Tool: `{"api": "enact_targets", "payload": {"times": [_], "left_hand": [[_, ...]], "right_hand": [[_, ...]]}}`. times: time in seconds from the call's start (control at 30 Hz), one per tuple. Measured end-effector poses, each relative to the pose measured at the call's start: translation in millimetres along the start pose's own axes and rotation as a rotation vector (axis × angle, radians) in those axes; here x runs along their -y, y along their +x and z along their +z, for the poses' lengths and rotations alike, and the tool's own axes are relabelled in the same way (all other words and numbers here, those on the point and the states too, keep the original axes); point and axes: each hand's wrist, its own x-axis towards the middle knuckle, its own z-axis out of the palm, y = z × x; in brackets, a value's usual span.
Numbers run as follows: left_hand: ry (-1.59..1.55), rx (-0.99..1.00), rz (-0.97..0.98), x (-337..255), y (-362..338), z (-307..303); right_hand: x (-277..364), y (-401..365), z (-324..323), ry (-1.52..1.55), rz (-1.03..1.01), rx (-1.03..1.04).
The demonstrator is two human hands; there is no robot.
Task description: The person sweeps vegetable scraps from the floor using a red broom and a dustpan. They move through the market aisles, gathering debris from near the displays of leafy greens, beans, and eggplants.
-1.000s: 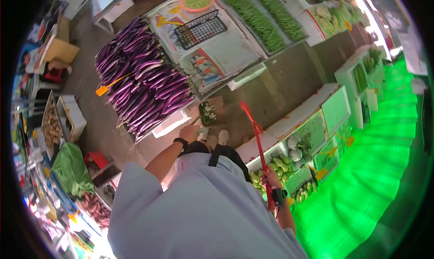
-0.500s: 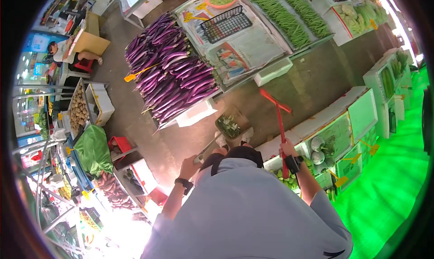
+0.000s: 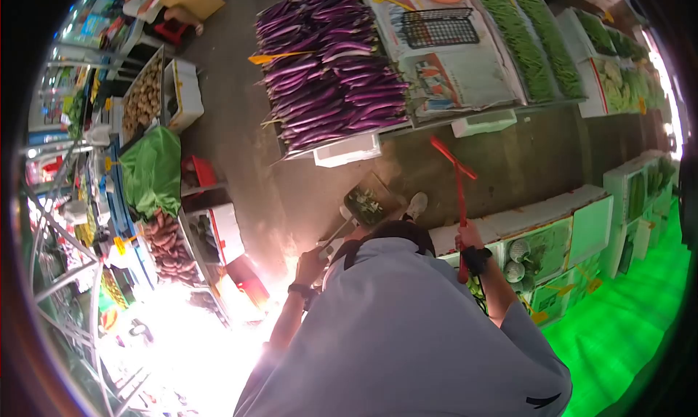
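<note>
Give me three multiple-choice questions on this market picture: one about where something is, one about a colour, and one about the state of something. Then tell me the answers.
1. Where is the pile of purple aubergines?
A. On the stall beyond the dustpan, beside the black wire basket
B. Inside the dustpan
C. Hanging from hooks

2. What colour is the long-handled tool in the right hand?
A. Blue
B. Red
C. White

3. In what state is the dustpan held by the left hand?
A. Empty
B. Upside down
C. Holding green scraps

Answers:
1 A: the aubergines lie heaped on the stall, next to the papered section with the basket.
2 B: the handle and head are both red.
3 C: green bits lie in the upright pan.
</note>
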Motion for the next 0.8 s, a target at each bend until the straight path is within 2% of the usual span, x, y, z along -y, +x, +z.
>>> {"api": "enact_targets", "payload": {"times": [0.07, 0.17, 0.2, 0.3, 0.5, 0.6, 0.67, 0.7, 0.77, 0.8], "left_hand": [[-0.020, 0.009, -0.033, 20.9, 0.2, -7.7], [-0.127, -0.061, -0.040, 61.9, -4.0, -11.2], [-0.144, -0.025, -0.098, 72.1, -5.6, -17.0], [-0.322, -0.126, -0.122, 100.9, -11.2, -26.4], [-0.257, -0.266, -0.109, 180.4, -13.9, -37.0], [-0.424, -0.194, -0.248, 204.8, -27.5, -47.2], [-0.340, -0.208, -0.142, 225.4, -25.6, -54.2], [-0.408, -0.288, -0.118, 244.2, -20.4, -45.6], [-0.501, -0.224, -0.221, 224.2, -24.3, -93.0], [-0.417, -0.258, -0.199, 241.4, -18.8, -88.3]], "right_hand": [[-7.5, 11.0, 22.5, -0.239, -0.105, -0.016], [-13.4, 2.3, 60.6, -0.289, -0.084, -0.098], [-21.4, 2.3, 65.1, -0.255, -0.076, -0.069], [-37.6, 7.3, 70.9, -0.263, -0.041, -0.027], [-44.9, -12.8, 106.8, -0.455, 0.058, -0.034], [-52.4, -18.4, 130.4, -0.511, 0.055, -0.027], [-58.7, -19.8, 149.7, -0.538, 0.031, -0.028], [-61.5, -22.4, 160.7, -0.549, 0.023, -0.028], [-70.4, -32.2, 178.8, -0.546, 0.026, -0.032], [-75.5, -36.1, 183.5, -0.538, 0.030, -0.036]]}}
